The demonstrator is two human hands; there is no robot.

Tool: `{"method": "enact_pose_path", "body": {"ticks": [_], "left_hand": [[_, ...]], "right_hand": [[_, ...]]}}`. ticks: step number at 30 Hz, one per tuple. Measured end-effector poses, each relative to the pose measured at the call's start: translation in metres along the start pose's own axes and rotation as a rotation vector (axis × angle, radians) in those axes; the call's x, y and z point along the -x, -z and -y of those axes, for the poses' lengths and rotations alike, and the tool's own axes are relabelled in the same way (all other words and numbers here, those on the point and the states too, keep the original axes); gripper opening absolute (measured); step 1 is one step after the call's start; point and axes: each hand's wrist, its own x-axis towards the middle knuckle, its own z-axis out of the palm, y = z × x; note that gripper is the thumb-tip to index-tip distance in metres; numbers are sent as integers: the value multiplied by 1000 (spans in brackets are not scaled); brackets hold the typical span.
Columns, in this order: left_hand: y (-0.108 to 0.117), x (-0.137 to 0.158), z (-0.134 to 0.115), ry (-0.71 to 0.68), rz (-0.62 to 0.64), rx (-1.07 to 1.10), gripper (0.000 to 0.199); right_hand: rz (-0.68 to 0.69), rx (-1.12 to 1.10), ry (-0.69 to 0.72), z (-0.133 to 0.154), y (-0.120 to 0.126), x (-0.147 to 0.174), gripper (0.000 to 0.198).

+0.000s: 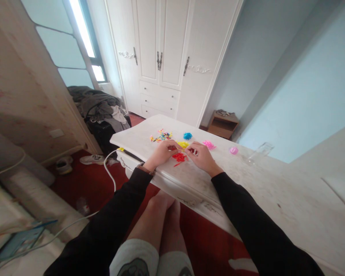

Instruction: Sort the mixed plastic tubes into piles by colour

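My left hand and my right hand meet over the white tabletop, fingertips pinched close together. Something small and thin, perhaps yellowish, seems to be between them, but it is too small to make out. Just beyond the fingertips lies a pile of small yellow pieces. A red pile of thin strip-like pieces sits right below the hands. Farther back are a blue pile and a mixed-colour scatter of the same sort of pieces. To the right of my right hand lies a pink pile.
A small round pink item and a clear glass or plastic container are farther right on the white table. A white cable hangs off the left edge. Behind stand a wardrobe and a heap of clothes.
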Motion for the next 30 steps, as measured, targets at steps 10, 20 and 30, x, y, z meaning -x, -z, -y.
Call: {"method": "enact_pose_path", "body": {"ticks": [10, 20, 30], "left_hand": [[1, -1, 2, -7, 17, 4, 11], [1, 0, -1, 17, 14, -5, 10], [0, 1, -2, 34, 18, 16, 11]], "right_hand": [[11, -1, -17, -1, 0, 0, 16], [19, 0, -24, -1, 0, 1, 16], [36, 3, -31, 0, 0, 1, 19]]}}
